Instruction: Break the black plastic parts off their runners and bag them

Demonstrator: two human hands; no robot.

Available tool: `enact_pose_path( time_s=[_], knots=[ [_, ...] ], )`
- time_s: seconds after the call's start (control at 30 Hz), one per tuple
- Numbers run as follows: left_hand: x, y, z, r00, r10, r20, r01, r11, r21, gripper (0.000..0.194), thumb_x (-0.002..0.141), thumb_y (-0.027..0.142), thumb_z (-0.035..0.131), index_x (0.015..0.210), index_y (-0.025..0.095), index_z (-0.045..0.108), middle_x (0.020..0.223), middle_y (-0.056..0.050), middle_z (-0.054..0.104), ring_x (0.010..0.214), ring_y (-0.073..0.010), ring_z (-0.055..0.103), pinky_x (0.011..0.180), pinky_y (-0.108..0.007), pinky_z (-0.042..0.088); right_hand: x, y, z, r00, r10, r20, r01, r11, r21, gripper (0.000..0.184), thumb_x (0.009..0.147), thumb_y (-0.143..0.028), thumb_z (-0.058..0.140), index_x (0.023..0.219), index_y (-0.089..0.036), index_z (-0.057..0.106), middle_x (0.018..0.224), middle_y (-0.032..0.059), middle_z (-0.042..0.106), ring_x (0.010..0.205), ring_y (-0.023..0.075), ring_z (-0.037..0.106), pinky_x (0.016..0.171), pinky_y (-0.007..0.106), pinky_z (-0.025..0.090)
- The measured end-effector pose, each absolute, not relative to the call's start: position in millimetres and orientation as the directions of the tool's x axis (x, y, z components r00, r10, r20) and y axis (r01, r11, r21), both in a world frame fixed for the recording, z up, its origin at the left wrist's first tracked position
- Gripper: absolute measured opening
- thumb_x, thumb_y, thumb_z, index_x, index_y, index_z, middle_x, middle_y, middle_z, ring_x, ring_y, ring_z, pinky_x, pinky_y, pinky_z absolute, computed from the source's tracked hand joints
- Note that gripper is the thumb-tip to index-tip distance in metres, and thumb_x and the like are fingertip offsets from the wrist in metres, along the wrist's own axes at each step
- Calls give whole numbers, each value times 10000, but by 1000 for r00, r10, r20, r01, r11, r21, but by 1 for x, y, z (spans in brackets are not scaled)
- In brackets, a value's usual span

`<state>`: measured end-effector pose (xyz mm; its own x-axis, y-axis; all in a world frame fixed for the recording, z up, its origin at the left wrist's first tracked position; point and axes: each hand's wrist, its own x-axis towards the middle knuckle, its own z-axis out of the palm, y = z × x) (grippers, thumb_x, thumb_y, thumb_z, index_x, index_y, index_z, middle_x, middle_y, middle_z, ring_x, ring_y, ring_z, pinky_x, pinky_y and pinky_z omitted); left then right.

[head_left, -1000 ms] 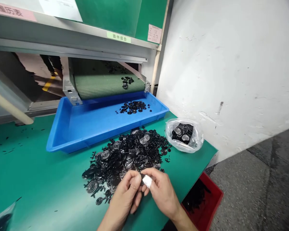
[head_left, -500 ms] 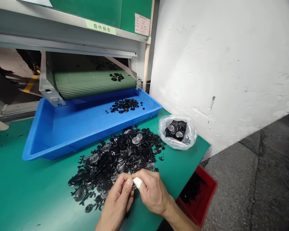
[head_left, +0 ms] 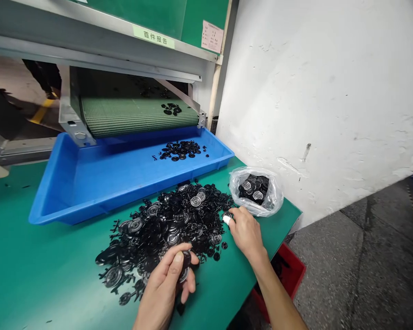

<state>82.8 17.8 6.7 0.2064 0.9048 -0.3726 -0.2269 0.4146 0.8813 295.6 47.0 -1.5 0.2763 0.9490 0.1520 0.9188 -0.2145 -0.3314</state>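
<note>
My left hand [head_left: 167, 279] is closed around round black plastic discs [head_left: 186, 260], the thumb pressing one on top while the lower fingers curl beneath. It hovers at the near edge of a heap of black plastic parts [head_left: 172, 224], a mix of ringed discs and small branched pieces. Over at the heap's right edge, my right hand [head_left: 246, 231], one finger wrapped in white, has its bent fingertips at a black disc [head_left: 227, 214]. Those fingertips partly cover the disc. Just beyond this hand stands an open clear plastic bag [head_left: 275, 201] with black discs inside.
Behind the heap, a blue tray [head_left: 103, 183] holds more black parts under the end of a green conveyor belt [head_left: 137, 119]. A red bin [head_left: 292, 270] sits below the right edge of the green table [head_left: 65, 275]. A white wall [head_left: 313, 91] rises at the right.
My hands were together in front of the heap. The right hand has moved away to the right and forward, near the bag; the left hand stays, its discs now showing.
</note>
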Motion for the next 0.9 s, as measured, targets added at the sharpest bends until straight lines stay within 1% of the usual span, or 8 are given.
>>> enact_pose_path(
  time_s=[0.07, 0.23, 0.4, 0.53, 0.6, 0.67, 0.77, 0.9],
  knots=[
    [82, 18, 8, 241, 895, -375, -235, 428, 873, 323, 814, 492, 619, 953, 202, 593, 751, -7, 664, 441, -75, 464, 406, -202, 368, 297, 51, -3, 252, 955, 157, 902, -172, -396, 239, 827, -118, 489, 988, -205, 642, 918, 56, 604, 760, 184, 575, 584, 251, 368],
    [78, 19, 4, 400, 833, -382, -166, 475, 864, 339, 868, 513, 549, 806, 180, 566, 466, 29, 581, 348, -50, 375, 389, -172, 292, 297, 48, -3, 289, 943, 167, 684, -81, -725, 209, 770, -123, 487, 882, -198, 646, 721, -8, 599, 600, 139, 535, 582, 249, 409],
    [80, 22, -1, 412, 834, -367, -188, 472, 861, 370, 830, 521, 601, 997, 197, 535, 666, 15, 646, 392, -63, 446, 377, -181, 321, 265, 26, 3, 241, 968, 70, 321, -12, -947, 250, 793, -191, 552, 1007, -195, 680, 794, 9, 614, 580, 119, 549, 540, 236, 450],
    [82, 20, -5, 437, 846, -305, -122, 392, 912, 366, 866, 544, 531, 970, 194, 518, 572, 46, 589, 367, -54, 386, 383, -183, 255, 229, 8, 2, 67, 997, -28, 39, -31, -999, 108, 813, -235, 591, 897, -183, 636, 733, -8, 583, 580, 126, 591, 511, 227, 486],
    [80, 19, -6, 439, 849, -294, -53, 352, 935, 357, 881, 554, 495, 886, 198, 516, 497, 70, 527, 358, -55, 321, 381, -189, 209, 222, 2, 3, 34, 999, -30, 110, -33, -993, 92, 833, -210, 569, 910, -185, 613, 751, -3, 598, 623, 137, 615, 543, 233, 502],
    [76, 19, -4, 433, 853, -292, 33, 308, 951, 362, 894, 556, 465, 813, 205, 502, 455, 87, 471, 371, -64, 277, 393, -198, 203, 223, -2, 7, 22, 1000, 5, 299, -2, -954, 121, 835, -151, 543, 927, -193, 610, 782, -1, 618, 667, 137, 614, 598, 236, 497],
    [70, 21, 3, 488, 838, -244, 175, 180, 968, 361, 925, 528, 422, 764, 212, 486, 452, 78, 471, 434, -91, 339, 459, -210, 266, 233, -5, 19, -63, 997, 50, 542, 76, -837, 164, 804, -66, 523, 850, -202, 603, 782, -16, 613, 685, 123, 577, 640, 230, 455],
    [65, 25, 10, 595, 776, -208, 259, 60, 964, 366, 954, 497, 366, 733, 218, 451, 419, 85, 442, 445, -106, 409, 540, -231, 336, 242, -6, 29, -243, 966, 93, 639, 232, -733, 249, 805, -30, 492, 911, -221, 612, 789, -22, 609, 703, 127, 556, 656, 232, 422]
  ],
)
